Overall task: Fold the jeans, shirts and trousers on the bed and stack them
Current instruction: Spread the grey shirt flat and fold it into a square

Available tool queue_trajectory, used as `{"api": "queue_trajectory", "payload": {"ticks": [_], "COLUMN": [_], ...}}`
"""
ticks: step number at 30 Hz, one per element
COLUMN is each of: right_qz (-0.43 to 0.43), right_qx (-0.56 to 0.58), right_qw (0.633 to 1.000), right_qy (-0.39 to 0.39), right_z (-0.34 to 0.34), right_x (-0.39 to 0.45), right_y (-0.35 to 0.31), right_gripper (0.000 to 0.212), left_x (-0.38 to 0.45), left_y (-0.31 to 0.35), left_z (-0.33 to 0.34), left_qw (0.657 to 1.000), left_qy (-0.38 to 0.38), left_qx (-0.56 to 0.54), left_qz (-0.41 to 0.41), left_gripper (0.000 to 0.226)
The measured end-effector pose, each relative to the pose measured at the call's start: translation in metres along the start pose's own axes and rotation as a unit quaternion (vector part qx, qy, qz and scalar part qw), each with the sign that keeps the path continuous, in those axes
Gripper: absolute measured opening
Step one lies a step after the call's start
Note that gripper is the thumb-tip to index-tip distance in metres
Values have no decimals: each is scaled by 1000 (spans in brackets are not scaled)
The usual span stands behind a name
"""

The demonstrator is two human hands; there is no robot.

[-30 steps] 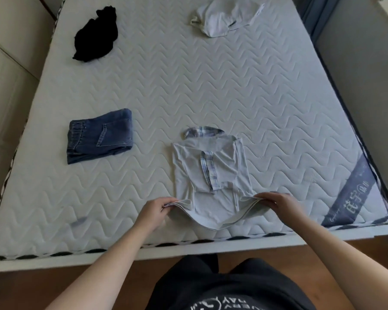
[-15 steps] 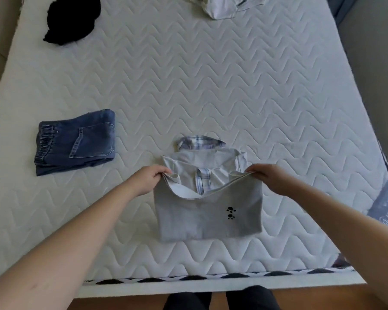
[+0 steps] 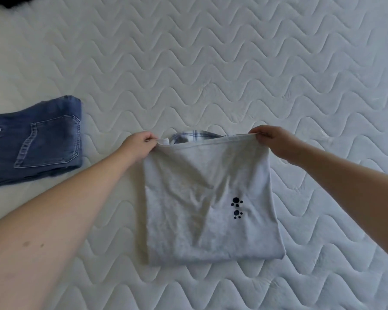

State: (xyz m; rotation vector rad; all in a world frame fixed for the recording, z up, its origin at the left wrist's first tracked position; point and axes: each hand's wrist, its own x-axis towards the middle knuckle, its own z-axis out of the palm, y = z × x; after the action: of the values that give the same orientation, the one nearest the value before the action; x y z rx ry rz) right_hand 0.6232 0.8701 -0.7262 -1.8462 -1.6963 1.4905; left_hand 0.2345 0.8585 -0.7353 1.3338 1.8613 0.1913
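Grey jersey lies nearest: the folded shirt point(image 3: 208, 198) rests flat on the mattress point(image 3: 233, 63) toward its near edge, the lower half doubled up over the rest, so the front of the garment is hidden. Two small dark paw prints point(image 3: 236, 208) show on the upper layer, right of its middle. Only a sliver of plaid collar point(image 3: 194, 135) peeks out past the far hem; the rest of it is covered. Both forearms reach in from the near corners of the view, cut off before the elbows. The left hand point(image 3: 139, 145) pinches the far left corner of the hem between thumb and curled fingers, knuckles up; the right hand point(image 3: 274, 142) pinches the far right corner the same way, and the hem runs taut between them. Well apart, at the left edge of the mattress, sit the folded jeans point(image 3: 34, 142), back pocket upward, their left part cut off by the frame. At the far left corner a scrap of black fabric point(image 3: 16, 1) is barely in view, too little to identify.
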Motion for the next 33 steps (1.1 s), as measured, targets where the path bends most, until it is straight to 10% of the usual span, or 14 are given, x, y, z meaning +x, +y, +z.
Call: {"api": "queue_trajectory", "payload": {"ticks": [5,10,24,33], "right_qz": [45,17,2,-33], "right_qx": [-65,-265,-310,-300], "right_qw": [996,963,944,950], "right_qy": [27,-50,-114,-84], "right_z": [14,21,34,14], "right_x": [22,41,60,32], "right_y": [17,14,-1,-30], "right_gripper": [16,53,41,28], "left_x": [25,36,43,7], "left_y": [-11,-1,17,41], "left_z": [13,14,12,-18], "left_qw": [996,962,905,941], "left_qy": [-53,-93,-259,-223], "left_qx": [57,226,332,244], "left_qz": [31,124,60,70], "left_gripper": [27,30,60,34]}}
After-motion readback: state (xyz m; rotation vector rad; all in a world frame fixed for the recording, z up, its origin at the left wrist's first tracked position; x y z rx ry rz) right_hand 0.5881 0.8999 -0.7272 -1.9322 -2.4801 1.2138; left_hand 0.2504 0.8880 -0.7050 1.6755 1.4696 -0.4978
